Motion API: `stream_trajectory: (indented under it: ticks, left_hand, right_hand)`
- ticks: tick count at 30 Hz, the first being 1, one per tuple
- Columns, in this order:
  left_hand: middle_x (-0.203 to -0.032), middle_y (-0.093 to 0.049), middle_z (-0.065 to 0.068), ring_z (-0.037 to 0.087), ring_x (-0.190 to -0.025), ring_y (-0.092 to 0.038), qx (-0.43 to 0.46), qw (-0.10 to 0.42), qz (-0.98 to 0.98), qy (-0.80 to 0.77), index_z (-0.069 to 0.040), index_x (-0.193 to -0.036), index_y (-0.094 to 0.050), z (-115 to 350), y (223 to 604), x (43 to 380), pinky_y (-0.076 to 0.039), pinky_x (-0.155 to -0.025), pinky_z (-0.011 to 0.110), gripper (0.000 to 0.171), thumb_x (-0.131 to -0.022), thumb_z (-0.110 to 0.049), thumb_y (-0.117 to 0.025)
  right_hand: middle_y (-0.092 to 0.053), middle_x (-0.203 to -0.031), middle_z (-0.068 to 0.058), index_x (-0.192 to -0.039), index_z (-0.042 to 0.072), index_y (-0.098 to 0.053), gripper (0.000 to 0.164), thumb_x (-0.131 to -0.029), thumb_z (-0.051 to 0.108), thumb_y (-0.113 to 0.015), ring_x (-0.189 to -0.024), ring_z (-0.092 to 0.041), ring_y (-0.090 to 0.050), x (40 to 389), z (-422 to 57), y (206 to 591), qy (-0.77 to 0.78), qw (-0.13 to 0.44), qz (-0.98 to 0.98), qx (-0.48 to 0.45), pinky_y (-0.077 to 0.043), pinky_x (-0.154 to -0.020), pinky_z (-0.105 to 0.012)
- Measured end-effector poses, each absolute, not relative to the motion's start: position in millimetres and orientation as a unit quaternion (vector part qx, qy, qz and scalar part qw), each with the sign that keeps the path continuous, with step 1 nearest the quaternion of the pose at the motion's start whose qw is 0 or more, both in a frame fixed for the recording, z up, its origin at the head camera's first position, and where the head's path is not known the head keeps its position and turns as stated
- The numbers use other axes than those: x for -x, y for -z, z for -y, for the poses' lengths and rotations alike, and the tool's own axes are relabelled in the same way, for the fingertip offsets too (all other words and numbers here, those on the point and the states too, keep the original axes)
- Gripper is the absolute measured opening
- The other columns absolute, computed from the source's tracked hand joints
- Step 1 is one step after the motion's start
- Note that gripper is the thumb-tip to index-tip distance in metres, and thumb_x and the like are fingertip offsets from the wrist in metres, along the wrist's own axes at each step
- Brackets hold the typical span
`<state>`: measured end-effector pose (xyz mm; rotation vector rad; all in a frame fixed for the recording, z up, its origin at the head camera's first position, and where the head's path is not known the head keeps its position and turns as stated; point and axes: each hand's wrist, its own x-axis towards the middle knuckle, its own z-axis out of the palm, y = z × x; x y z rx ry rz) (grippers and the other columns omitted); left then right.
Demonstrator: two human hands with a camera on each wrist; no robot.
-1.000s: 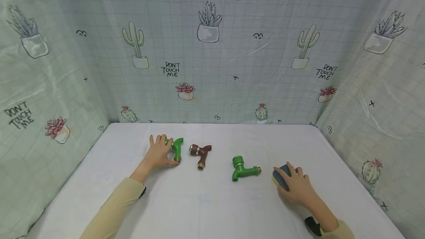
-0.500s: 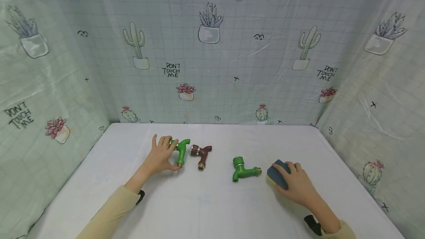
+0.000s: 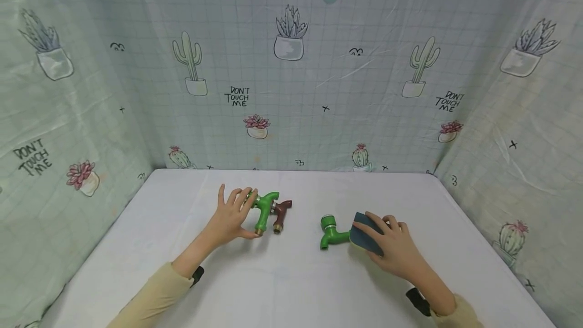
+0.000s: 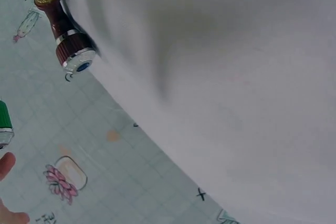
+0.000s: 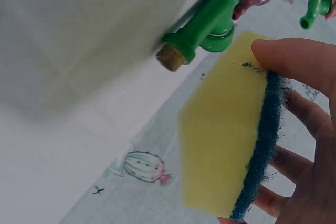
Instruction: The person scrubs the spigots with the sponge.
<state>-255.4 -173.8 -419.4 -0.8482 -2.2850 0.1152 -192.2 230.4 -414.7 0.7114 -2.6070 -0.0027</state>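
In the head view my left hand [image 3: 230, 219] holds a green faucet [image 3: 264, 210] between thumb and fingers, its brass threaded end at the thumb. A brown faucet [image 3: 281, 215] lies just behind it, partly covered. In the left wrist view only fingertips [image 4: 6, 165] and the green knob [image 4: 5, 124] show at the edge. My right hand [image 3: 396, 247] grips a sponge [image 3: 366, 234] with a dark scouring side up; its yellow foam [image 5: 220, 129] shows in the right wrist view. Left of the sponge lies a second green faucet [image 3: 331, 234], its brass end hidden behind the sponge in the head view.
The white table [image 3: 282, 292] reaches back to a cloth backdrop [image 3: 319, 80] printed with potted cacti, which also closes off both sides. A black band [image 3: 418, 301] is on the right wrist.
My left hand has lifted the green faucet and moved it right, so it now overlaps the brown one. My right hand has carried the sponge left, up to the second green faucet.
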Motion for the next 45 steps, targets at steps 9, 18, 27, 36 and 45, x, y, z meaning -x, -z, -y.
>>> stream_trajectory:
  ticks: [9, 18, 27, 36, 45]
  left_hand:
    - [-0.116, -0.05, 0.01, 0.029, -0.106, -0.044, 0.363, 0.356, 0.861, -0.013, -0.005, -0.121, -0.049, 148, 409, 245, -0.024, -0.09, 0.071, 0.109, -0.037, -0.071, -0.072]
    - [-0.114, -0.05, 0.01, 0.029, -0.103, -0.043, 0.38, 0.381, 0.843, 0.011, -0.005, -0.119, -0.05, 132, 404, 235, -0.026, -0.089, 0.07, 0.108, -0.036, -0.072, -0.072]
    - [-0.115, -0.05, 0.01, 0.026, -0.106, -0.042, 0.408, 0.392, 0.823, 0.047, -0.005, -0.121, -0.048, 118, 399, 227, -0.026, -0.091, 0.067, 0.111, -0.035, -0.071, -0.073]
    - [-0.117, -0.049, 0.01, 0.024, -0.106, -0.042, 0.434, 0.39, 0.809, 0.074, -0.003, -0.124, -0.046, 111, 393, 217, -0.029, -0.09, 0.065, 0.113, -0.039, -0.073, -0.07]
    - [-0.119, -0.047, 0.011, 0.024, -0.109, -0.041, 0.437, 0.39, 0.803, 0.107, 0.002, -0.126, -0.041, 108, 389, 209, -0.031, -0.091, 0.063, 0.116, -0.039, -0.066, -0.075]
  right_hand:
    - [-0.041, -0.135, -0.004, -0.13, 0.035, -0.042, 0.071, -0.067, 0.035, -0.074, -0.101, -0.026, -0.042, 189, -214, 405, -0.026, 0.224, 0.931, -0.285, -0.038, -0.074, -0.044]
    - [-0.037, -0.139, -0.002, -0.132, 0.038, -0.037, 0.075, -0.067, 0.037, -0.074, -0.105, -0.022, -0.039, 187, -193, 396, -0.061, 0.23, 0.913, -0.331, -0.038, -0.076, -0.041]
    - [-0.032, -0.142, -0.002, -0.134, 0.037, -0.035, 0.079, -0.066, 0.037, -0.075, -0.107, -0.021, -0.038, 187, -173, 388, -0.086, 0.231, 0.897, -0.368, -0.035, -0.08, -0.041]
    - [-0.034, -0.141, -0.004, -0.133, 0.034, -0.039, 0.078, -0.064, 0.034, -0.076, -0.106, -0.02, -0.036, 183, -170, 386, -0.109, 0.246, 0.881, -0.39, -0.035, -0.08, -0.042]
    - [-0.034, -0.142, -0.004, -0.131, 0.031, -0.042, 0.068, -0.07, 0.038, -0.071, -0.106, -0.02, -0.036, 177, -172, 379, -0.117, 0.258, 0.874, -0.395, -0.034, -0.081, -0.043]
